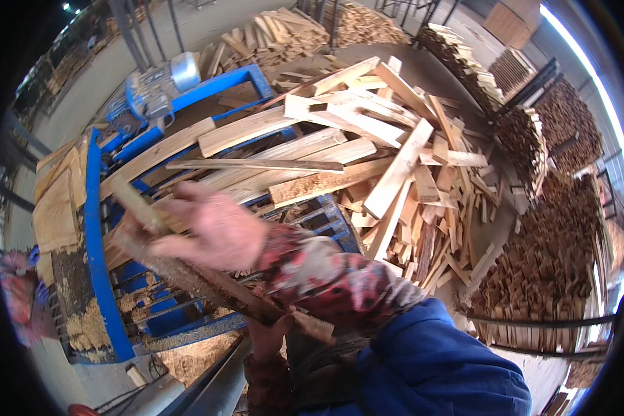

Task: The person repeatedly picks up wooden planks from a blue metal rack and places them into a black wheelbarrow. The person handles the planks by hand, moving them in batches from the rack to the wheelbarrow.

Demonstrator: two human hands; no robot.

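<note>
Both hands, right (211,232) and half-hidden left (267,340), are clamped on blurred wooden slats (187,274).

Rough bark-edged slat (187,274), tilted, over blue frame

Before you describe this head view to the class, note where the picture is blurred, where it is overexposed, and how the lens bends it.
Head view: the right hand and the dark plank it grips are motion-blurred; the pale board pile behind is sharper; daylight at the upper right blows out to white; fisheye bends the blue machine frame and blackens the corners.
</note>
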